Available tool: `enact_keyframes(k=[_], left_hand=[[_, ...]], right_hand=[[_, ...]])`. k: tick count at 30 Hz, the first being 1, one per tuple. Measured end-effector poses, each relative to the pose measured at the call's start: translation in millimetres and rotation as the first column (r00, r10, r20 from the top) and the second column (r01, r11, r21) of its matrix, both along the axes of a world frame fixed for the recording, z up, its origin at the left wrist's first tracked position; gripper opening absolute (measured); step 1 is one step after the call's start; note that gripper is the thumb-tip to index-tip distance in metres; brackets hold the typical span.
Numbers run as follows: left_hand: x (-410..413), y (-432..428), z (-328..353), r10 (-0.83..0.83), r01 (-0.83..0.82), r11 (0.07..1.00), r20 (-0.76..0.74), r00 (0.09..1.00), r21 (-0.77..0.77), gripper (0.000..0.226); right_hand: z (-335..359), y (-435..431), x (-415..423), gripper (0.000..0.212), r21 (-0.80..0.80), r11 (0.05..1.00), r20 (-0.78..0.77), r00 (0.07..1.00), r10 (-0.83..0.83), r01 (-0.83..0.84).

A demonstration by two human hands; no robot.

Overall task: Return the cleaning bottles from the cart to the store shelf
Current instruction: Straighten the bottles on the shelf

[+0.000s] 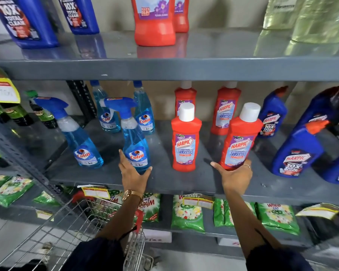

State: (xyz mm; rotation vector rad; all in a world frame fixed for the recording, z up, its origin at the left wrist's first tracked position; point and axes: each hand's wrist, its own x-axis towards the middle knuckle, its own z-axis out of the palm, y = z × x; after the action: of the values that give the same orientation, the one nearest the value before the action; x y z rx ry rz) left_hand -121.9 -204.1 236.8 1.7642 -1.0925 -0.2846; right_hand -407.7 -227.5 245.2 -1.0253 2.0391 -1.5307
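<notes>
My left hand (133,176) wraps the base of a blue Colin spray bottle (134,141) that stands on the grey middle shelf (164,182). My right hand (236,178) grips the bottom of a red Harpic bottle (241,139) with a white cap, which tilts to the right just above the same shelf. Another red Harpic bottle (185,141) stands upright between my hands. The wire cart (70,231) sits below left, its inside mostly hidden by my left arm.
More Colin sprays (80,139) and red Harpic bottles (224,112) stand on the middle shelf, blue Harpic bottles (296,153) at its right. The top shelf holds large blue and red bottles (155,22). Green detergent packets (188,214) lie on the lower shelf.
</notes>
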Motion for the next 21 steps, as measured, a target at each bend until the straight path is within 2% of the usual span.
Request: enact_keyframes(k=[9, 11, 12, 13, 15, 16, 17, 18, 21], left_hand=[[0.4, 0.3, 5.1, -0.048, 0.047, 0.999, -0.053, 0.997, -0.013, 0.124], [-5.5, 6.5, 8.0, -0.038, 0.039, 0.999, -0.061, 0.997, 0.019, 0.13], [-11.3, 12.0, 8.2, -0.029, 0.029, 0.999, -0.013, 1.0, 0.043, 0.133], [-19.0, 20.1, 7.4, -0.046, 0.042, 0.998, 0.074, 0.996, 0.055, 0.134], [-42.8, 37.3, 0.4, -0.17, 0.171, 0.985, 0.251, 0.953, 0.02, 0.13], [-57.9, 44.5, -2.4, -0.234, 0.245, 0.969, 0.27, 0.934, -0.007, 0.126], [-74.5, 49.3, -3.7, -0.285, 0.301, 0.953, 0.239, 0.928, -0.03, 0.122], [-89.1, 51.3, -3.5, -0.316, 0.33, 0.943, 0.188, 0.93, -0.049, 0.12], [-126.3, 38.3, 1.8, -0.319, 0.323, 0.944, 0.053, 0.946, -0.07, 0.123]], right_hand=[[-0.9, -0.3, -2.7, 0.099, -0.001, 0.997, -0.005, 0.997, 0.073, -0.073], [-3.4, 4.0, -7.0, 0.106, -0.082, 0.993, 0.024, 0.996, 0.082, -0.08], [-5.6, 8.2, -11.2, 0.105, -0.143, 0.988, 0.092, 0.993, 0.069, -0.055], [-8.6, 14.1, -16.9, 0.098, -0.203, 0.979, 0.188, 0.981, 0.046, -0.007], [-16.7, 25.3, -36.9, 0.067, -0.291, 0.949, 0.307, 0.951, -0.029, 0.123], [-19.7, 29.9, -50.2, 0.054, -0.319, 0.93, 0.316, 0.946, -0.079, 0.184], [-19.8, 32.8, -64.8, 0.051, -0.339, 0.909, 0.306, 0.942, -0.135, 0.241], [-18.5, 33.3, -78.3, 0.058, -0.348, 0.895, 0.282, 0.942, -0.183, 0.278], [-12.7, 26.9, -111.9, 0.102, -0.243, 0.922, 0.093, 0.953, -0.288, 0.302]])
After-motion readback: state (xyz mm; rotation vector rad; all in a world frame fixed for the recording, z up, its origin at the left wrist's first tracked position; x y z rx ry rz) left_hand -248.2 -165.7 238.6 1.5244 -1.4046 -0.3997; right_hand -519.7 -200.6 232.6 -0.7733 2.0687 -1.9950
